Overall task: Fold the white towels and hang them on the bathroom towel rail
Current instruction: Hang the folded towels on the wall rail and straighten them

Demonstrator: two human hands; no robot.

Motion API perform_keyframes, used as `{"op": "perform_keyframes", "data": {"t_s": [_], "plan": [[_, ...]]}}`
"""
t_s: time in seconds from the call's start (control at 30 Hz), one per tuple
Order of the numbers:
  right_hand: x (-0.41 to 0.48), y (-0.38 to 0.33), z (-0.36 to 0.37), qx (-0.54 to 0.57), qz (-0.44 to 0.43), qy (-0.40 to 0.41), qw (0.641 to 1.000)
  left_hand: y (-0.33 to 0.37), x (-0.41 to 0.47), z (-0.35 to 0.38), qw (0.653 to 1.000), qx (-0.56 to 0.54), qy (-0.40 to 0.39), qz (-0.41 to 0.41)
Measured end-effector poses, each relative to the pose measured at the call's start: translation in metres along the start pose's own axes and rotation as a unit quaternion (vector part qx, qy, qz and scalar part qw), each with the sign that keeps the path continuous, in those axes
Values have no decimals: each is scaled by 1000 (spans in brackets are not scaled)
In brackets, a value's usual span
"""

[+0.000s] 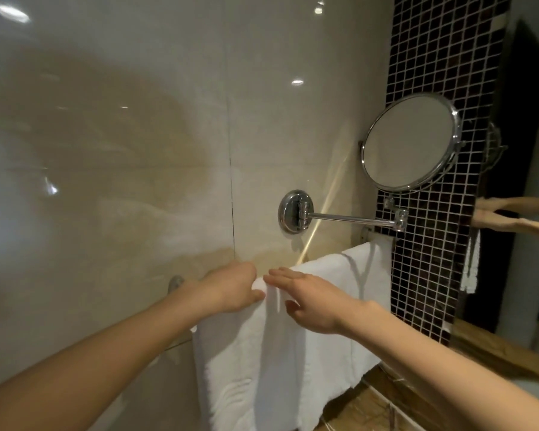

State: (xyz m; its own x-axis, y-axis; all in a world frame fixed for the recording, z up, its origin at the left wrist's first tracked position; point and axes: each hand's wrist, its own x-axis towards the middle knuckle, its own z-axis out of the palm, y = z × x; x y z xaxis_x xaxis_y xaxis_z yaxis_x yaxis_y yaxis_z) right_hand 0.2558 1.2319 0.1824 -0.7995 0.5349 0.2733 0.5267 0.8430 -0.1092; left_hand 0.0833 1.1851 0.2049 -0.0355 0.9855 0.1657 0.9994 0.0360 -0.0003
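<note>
The white towel hangs draped over the towel rail, of which only the left end post shows clear of the cloth. Its top fold sits on the rail and its front panel falls straight down the wall. The left hand pinches a bunched ridge of the fold between curled fingers and thumb. The right hand lies over the fold just beside it, fingers straight and slightly spread; I cannot tell if the palm presses down.

The likely trouble is that bunch: if the left hand lets go without smoothing it, a crease stays in the fold. A sideways tug could also drag the cloth along the rail into the white towelling on the right. That may be a second towel, but I cannot tell. If one side hangs longer, the towel may slide off.

The towel's long axis runs over the rail and down towards the floor. Its width follows the rail, rising rightward towards the mosaic tiles. Above it juts the round mirror on its swing arm, and the wooden bench lies at the lower right.
</note>
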Motion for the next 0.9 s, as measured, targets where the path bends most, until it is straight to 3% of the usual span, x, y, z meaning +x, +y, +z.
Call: {"op": "perform_keyframes", "data": {"t_s": [0.17, 0.27, 0.37, 0.77, 0.9], "plan": [[-2, 17, -3, -10, 45, 23, 999, 25, 2, 8, 994, 16, 77, 76], [-5, 40, -8, -36, 116, 25, 992, 39, 11, 11, 991, 44, 60, 114], [-12, 59, -8, -31, 140, -2, 990, 44, 17, 15, 992, 62, 17, 108], [-15, 75, -1, 22, 146, -6, 989, 39, 23, 20, 993, 44, 16, 108], [-17, 68, 0, -4, 135, -5, 991, 22, 14, 21, 995, 54, 29, 72]]}}
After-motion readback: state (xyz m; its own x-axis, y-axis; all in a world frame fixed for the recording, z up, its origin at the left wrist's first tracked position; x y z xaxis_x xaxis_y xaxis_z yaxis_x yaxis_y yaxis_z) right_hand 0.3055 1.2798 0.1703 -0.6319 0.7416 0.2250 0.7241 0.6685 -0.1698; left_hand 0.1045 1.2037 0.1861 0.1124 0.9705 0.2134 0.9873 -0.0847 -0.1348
